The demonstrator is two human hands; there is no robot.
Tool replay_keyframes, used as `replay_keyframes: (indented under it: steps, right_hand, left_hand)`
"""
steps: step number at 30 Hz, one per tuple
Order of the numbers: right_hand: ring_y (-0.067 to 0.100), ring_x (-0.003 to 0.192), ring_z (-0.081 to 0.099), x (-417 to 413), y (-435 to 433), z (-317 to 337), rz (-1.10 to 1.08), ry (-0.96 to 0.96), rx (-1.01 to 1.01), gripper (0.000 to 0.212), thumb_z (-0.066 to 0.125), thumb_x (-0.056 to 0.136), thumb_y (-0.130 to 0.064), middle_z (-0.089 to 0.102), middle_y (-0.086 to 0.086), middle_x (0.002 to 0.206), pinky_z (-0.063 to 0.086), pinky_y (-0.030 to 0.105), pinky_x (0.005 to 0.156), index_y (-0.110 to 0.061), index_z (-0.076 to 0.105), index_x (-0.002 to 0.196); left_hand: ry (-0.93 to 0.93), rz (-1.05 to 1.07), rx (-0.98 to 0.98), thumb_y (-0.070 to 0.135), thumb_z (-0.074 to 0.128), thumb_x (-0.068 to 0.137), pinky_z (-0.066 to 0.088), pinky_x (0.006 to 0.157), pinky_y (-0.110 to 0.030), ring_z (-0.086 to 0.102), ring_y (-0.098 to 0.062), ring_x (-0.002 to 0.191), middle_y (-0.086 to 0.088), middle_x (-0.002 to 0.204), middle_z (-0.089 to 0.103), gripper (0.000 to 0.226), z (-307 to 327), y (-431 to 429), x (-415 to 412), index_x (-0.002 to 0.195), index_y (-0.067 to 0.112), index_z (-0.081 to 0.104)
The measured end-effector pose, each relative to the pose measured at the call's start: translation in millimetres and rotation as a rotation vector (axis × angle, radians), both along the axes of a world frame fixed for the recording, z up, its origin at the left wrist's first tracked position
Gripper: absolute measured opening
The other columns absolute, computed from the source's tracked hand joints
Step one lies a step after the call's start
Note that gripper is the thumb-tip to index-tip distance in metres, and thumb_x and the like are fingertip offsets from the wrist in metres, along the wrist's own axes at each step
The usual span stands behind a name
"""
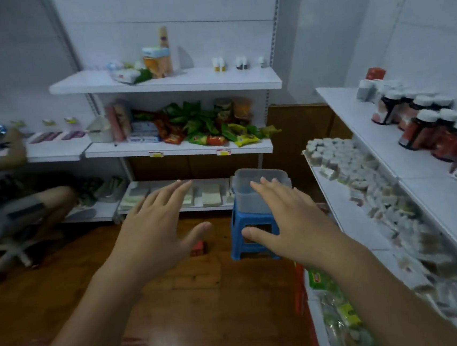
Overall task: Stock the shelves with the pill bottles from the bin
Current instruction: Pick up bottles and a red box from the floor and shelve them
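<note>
Both hands float palm-down over the wooden floor, holding nothing: left hand (pixel 154 230) and right hand (pixel 290 222) each have their fingers spread and relaxed. On the right runs a white shelf (pixel 367 120) carrying a cluster of pill bottles (pixel 418 129), dark with white caps and red labels, upright and touching one another. Straight ahead, a blue stool (pixel 237 218) stands on the floor with the bin (pixel 248 199) on top, a clear plastic tub partly behind the right hand's fingers. I cannot tell what it contains.
</note>
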State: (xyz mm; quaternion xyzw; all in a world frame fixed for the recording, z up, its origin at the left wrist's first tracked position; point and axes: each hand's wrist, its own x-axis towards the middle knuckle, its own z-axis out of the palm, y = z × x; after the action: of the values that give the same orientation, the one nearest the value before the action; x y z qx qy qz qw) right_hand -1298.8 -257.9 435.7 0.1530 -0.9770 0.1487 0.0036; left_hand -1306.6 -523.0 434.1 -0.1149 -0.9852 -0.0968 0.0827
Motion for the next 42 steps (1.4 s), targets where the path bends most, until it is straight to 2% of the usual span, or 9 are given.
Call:
replay_keyframes:
  steps: [7, 15, 23, 29, 33, 36, 39, 42]
  right_hand:
    - [0.011, 0.16, -0.004, -104.1, -14.6, -10.5, 0.161, -0.048, -0.007, 0.094, 0.04, 0.093, -0.081, -0.002, -0.013, 0.174, 0.001, 0.041, 0.129, -0.039, -0.002, 0.165]
    - [0.012, 0.161, 0.0, -217.1, -87.0, -40.9, 0.286, -0.093, 0.031, 0.092, 0.041, 0.094, -0.08, -0.001, -0.012, 0.174, 0.006, 0.045, 0.131, -0.039, -0.001, 0.165]
    - [0.016, 0.16, 0.009, -359.4, -173.0, -97.4, 0.212, -0.164, 0.062, 0.09, 0.044, 0.094, -0.078, 0.011, -0.008, 0.174, 0.012, 0.046, 0.13, -0.037, 0.007, 0.165]
    - [0.019, 0.15, 0.033, -445.8, -217.4, -150.1, 0.083, -0.247, -0.018, 0.081, 0.054, 0.095, -0.07, 0.036, -0.005, 0.163, 0.031, 0.047, 0.122, -0.034, 0.027, 0.161]
    - [0.019, 0.143, 0.043, -494.2, -225.2, -221.0, -0.029, -0.362, -0.126, 0.074, 0.059, 0.094, -0.066, 0.046, -0.004, 0.155, 0.041, 0.048, 0.116, -0.03, 0.038, 0.155]
    - [0.017, 0.135, 0.052, -529.0, -224.6, -307.4, -0.135, -0.502, -0.252, 0.069, 0.065, 0.093, -0.062, 0.053, -0.004, 0.147, 0.048, 0.04, 0.11, -0.026, 0.048, 0.149]
    - [0.016, 0.122, 0.06, -561.1, -221.5, -423.2, -0.274, -0.64, -0.379, 0.06, 0.068, 0.095, -0.053, 0.061, -0.002, 0.137, 0.051, 0.033, 0.102, -0.019, 0.056, 0.143]
    - [0.02, 0.115, 0.066, -588.2, -218.5, -567.5, -0.382, -0.72, -0.42, 0.057, 0.07, 0.095, -0.052, 0.068, 0.003, 0.132, 0.056, 0.04, 0.099, -0.014, 0.062, 0.137]
  left_hand:
    - [-0.027, 0.14, -0.013, 0.089, 0.034, 0.085, 0.02, 0.127, -0.04, 0.023, -0.012, 0.157, 0.014, 0.172, 0.02, 0.097, -17.7, -13.5, -60.3, 0.165, 0.042, 0.007]
    - [-0.042, 0.235, 0.034, 0.087, 0.04, 0.087, 0.027, 0.127, -0.042, 0.026, -0.013, 0.156, 0.012, 0.17, 0.025, 0.097, -59.1, -64.9, -149.2, 0.166, 0.037, 0.012]
    - [-0.101, 0.194, 0.042, 0.086, 0.04, 0.089, 0.034, 0.124, -0.046, 0.033, -0.017, 0.153, 0.007, 0.166, 0.035, 0.094, -128.2, -153.8, -307.5, 0.164, 0.034, 0.02]
    - [-0.224, 0.152, 0.082, 0.082, 0.044, 0.091, 0.047, 0.111, -0.048, 0.047, -0.02, 0.143, 0.005, 0.157, 0.046, 0.086, -188.1, -197.3, -409.8, 0.16, 0.031, 0.029]
    - [-0.376, 0.217, 0.203, 0.076, 0.052, 0.093, 0.054, 0.102, -0.049, 0.054, -0.021, 0.135, 0.002, 0.152, 0.052, 0.08, -265.0, -205.9, -453.4, 0.156, 0.029, 0.037]
    - [-0.553, 0.308, 0.361, 0.061, 0.062, 0.096, 0.054, 0.101, -0.044, 0.057, -0.024, 0.13, -0.004, 0.15, 0.054, 0.071, -355.0, -204.3, -474.3, 0.153, 0.021, 0.044]
    - [-0.731, 0.425, 0.49, 0.045, 0.065, 0.1, 0.051, 0.103, -0.038, 0.059, -0.028, 0.13, -0.01, 0.149, 0.056, 0.064, -474.3, -198.3, -489.2, 0.151, 0.01, 0.048]
    - [-0.841, 0.521, 0.537, 0.044, 0.065, 0.101, 0.051, 0.104, -0.037, 0.062, -0.028, 0.127, -0.009, 0.147, 0.06, 0.061, -615.8, -192.2, -506.2, 0.148, 0.008, 0.05]
